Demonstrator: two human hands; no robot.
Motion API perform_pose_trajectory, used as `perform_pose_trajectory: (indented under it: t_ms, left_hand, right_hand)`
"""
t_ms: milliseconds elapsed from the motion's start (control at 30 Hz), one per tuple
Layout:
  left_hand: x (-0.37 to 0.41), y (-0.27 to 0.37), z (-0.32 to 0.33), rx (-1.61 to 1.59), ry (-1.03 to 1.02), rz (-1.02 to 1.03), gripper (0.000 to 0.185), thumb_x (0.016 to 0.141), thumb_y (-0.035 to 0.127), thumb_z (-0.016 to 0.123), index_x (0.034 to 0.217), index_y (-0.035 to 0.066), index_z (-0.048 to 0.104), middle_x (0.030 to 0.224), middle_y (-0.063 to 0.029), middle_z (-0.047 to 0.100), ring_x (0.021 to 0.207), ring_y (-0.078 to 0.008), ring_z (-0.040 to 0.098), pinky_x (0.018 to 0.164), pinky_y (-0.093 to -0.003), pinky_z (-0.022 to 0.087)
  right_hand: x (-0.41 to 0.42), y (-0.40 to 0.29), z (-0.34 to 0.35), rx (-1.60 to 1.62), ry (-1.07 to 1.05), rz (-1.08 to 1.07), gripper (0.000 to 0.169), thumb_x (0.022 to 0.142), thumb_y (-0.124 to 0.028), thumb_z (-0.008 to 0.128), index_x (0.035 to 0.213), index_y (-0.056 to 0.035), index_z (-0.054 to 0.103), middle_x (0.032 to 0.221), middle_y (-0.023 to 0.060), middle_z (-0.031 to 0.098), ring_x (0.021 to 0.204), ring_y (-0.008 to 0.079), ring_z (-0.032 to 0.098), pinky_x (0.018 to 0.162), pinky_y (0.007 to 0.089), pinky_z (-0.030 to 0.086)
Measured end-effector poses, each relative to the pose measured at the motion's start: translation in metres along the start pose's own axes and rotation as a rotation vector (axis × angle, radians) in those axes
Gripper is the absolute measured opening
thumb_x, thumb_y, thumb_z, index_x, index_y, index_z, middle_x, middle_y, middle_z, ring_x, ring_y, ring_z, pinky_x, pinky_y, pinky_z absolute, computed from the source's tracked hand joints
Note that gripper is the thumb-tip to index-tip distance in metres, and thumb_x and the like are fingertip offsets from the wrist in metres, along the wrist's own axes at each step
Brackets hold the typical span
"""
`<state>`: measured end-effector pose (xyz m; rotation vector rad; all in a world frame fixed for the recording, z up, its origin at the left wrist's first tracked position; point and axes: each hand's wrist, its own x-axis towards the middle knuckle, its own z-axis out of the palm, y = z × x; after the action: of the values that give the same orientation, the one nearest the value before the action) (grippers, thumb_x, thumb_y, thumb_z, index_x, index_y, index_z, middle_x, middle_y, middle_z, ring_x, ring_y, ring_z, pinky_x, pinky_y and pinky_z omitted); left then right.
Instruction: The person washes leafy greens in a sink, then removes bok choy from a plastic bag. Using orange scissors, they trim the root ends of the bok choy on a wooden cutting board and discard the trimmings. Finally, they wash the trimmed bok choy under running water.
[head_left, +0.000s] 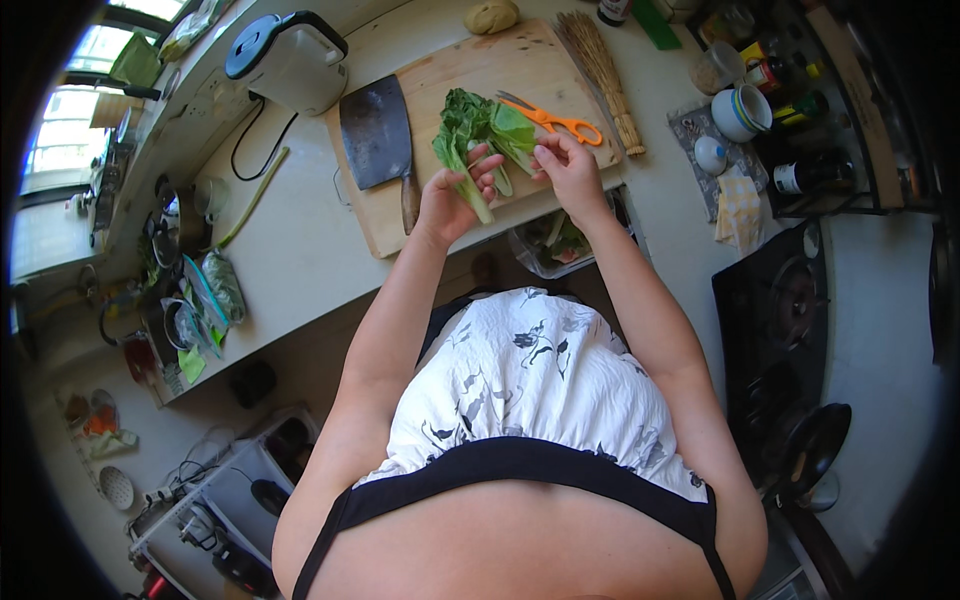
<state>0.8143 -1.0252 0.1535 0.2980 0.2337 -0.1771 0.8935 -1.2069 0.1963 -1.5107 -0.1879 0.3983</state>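
Note:
My left hand (448, 201) holds a leafy green vegetable (459, 135) by its pale stalk, with the dark crinkled leaves pointing away from me. My right hand (571, 174) pinches the edge of a lighter green leaf (513, 129) between thumb and fingertips. Another pale stalk piece shows between the hands. Both hands are over a wooden cutting board (420, 67). Just beyond the right hand, orange-handled scissors (559, 124) lie on the board, their blades partly behind the leaf. A cleaver (375, 131) rests on the board's left side, its wooden handle toward me.
A plastic container (551, 247) with vegetable scraps sits below the board's near edge. An electric kettle (292, 64) stands at the back left. A straw whisk (604, 82) lies right of the board, near a lump of dough (491, 16). Farther right is a gas stove (787, 300).

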Motion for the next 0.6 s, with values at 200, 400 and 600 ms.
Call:
perform_pose_trajectory:
  t_ms: [200, 400, 600]
  left_hand:
    - [-0.003, 0.006, -0.012, -0.020, 0.102, 0.077, 0.030, 0.085, 0.020, 0.055, 0.114, 0.009, 0.054, 0.083, -0.0065, 0.057, 0.059, -0.0122, 0.044, 0.055, -0.0260, 0.038]
    - [-0.020, 0.017, -0.019, -0.102, 0.146, 0.205, 0.027, 0.082, 0.022, 0.054, 0.108, 0.011, 0.056, 0.085, -0.0084, 0.056, 0.064, -0.0151, 0.047, 0.057, -0.0271, 0.040]
    - [-0.035, 0.030, -0.024, -0.191, 0.013, 0.266, 0.042, 0.078, 0.024, 0.050, 0.117, 0.010, 0.053, 0.097, -0.0145, 0.059, 0.082, -0.0251, 0.056, 0.076, -0.0377, 0.045]
  right_hand:
    - [-0.001, 0.012, -0.005, 0.051, -0.037, 0.055, 0.014, 0.090, -0.005, 0.055, 0.101, 0.0007, 0.059, 0.087, 0.0038, 0.061, 0.077, 0.0098, 0.060, 0.068, 0.0227, 0.052]
    - [0.003, 0.018, 0.024, -0.416, -0.011, -0.310, 0.012, 0.081, 0.001, 0.057, 0.089, -0.0028, 0.066, 0.089, 0.0080, 0.063, 0.078, 0.0197, 0.063, 0.069, 0.0292, 0.050]
    - [0.010, 0.046, 0.076, -0.766, -0.099, -0.534, 0.016, 0.079, -0.004, 0.060, 0.095, -0.0052, 0.066, 0.105, 0.0110, 0.062, 0.098, 0.0302, 0.059, 0.082, 0.0384, 0.048]
